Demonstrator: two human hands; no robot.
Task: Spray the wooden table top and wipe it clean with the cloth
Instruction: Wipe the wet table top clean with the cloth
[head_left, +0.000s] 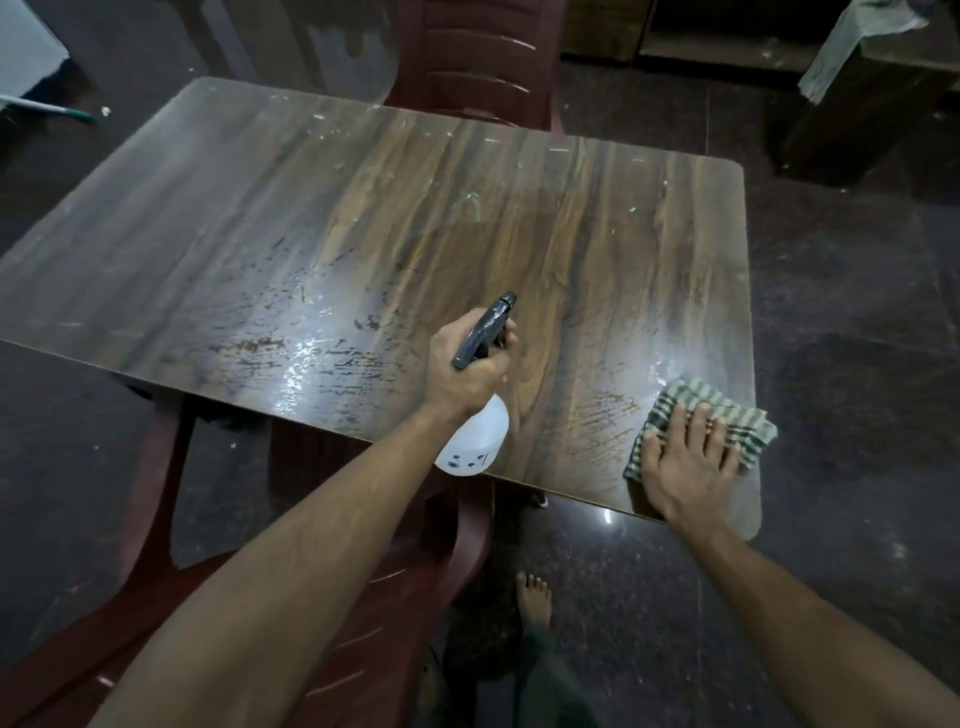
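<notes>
Here, the left hand (470, 371) has its fingers (506, 332) wrapped round the neck and trigger of one spray bottle (475, 434), held above the near edge of the wooden tabletop (363, 208), while the right hand (685, 465) presses flat, fingers spread, on one checked cloth (727, 415) at the near right corner. The cloth overhangs that corner, so a hasty outward wipe could probably sweep it off. Two red plastic chairs (467, 52) stand by.

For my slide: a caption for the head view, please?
Left hand aims spray bottle over table; right hand presses cloth.
</notes>
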